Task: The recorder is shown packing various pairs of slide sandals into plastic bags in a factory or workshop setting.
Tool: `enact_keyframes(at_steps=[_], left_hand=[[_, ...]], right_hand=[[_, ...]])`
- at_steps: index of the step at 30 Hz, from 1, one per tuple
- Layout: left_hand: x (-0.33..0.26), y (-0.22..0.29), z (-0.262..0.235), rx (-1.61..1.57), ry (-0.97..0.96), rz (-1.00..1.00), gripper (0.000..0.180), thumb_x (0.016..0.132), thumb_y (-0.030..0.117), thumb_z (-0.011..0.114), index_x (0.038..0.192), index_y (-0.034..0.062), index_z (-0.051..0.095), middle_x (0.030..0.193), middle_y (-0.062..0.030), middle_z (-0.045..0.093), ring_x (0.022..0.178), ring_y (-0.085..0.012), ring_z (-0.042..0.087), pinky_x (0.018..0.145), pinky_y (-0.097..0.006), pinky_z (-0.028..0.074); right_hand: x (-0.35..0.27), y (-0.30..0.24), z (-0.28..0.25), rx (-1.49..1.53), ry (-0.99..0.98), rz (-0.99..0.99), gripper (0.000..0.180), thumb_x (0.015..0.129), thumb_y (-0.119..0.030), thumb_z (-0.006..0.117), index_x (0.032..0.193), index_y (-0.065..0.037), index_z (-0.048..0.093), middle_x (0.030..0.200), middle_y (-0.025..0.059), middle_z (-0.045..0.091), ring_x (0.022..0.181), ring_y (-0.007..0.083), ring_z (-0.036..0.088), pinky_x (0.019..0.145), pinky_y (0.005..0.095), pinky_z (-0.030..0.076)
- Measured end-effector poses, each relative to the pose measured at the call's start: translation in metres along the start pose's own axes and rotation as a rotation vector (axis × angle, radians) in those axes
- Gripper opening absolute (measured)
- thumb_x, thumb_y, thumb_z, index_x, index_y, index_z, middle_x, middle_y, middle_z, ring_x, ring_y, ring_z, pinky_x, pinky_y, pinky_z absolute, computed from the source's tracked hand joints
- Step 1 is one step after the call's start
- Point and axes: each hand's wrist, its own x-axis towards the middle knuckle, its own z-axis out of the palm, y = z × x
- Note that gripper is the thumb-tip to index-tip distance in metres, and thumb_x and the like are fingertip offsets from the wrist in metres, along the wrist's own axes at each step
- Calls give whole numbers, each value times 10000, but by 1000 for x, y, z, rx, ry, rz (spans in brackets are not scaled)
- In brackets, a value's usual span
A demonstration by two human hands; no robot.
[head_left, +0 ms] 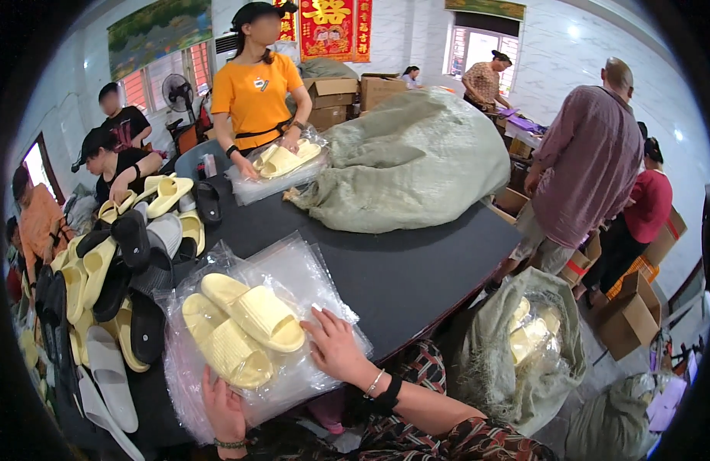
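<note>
head: left hand [223,409] (cropped past wrist [229,438])

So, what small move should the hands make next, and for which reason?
Perhaps the left hand should gather the loose clear plastic beside the yellow slippers: it spreads past their left side, near that hand, while the right hand lies by their right side. Whether they are fully bagged is hard to tell.

Dark fan [177,90] at left, green printed window blind [160,32], red wall hanging [326,32], open cardboard box [628,323] at right
</note>
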Motion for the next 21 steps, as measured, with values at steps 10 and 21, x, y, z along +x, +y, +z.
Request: enact_keyframes(at_steps=[10, 21], left_hand=[[0, -4, -12, -24, 19, 19, 540, 1012, 104, 450, 1510, 45, 250, 1368, -183, 492, 1241, -263, 522, 1049, -379, 431], [4, -11, -6, -27, 14, 14, 563, 1021, 134, 458, 1520, 43, 212, 1382, -179, 496, 1227, -258, 544, 1037, -375, 456]], right_hand=[[-2, -2, 3, 30, 30, -19, 492, 878, -149, 576, 1357, -79, 484, 1461, 239, 395, 1367, 403, 360, 1099, 495, 314], [-2, 5, -1, 8, 39, -2, 510, 861, -127, 608, 1358, -105, 494, 1474, 210, 398, 1362, 397, 370, 1081, 496, 338]])
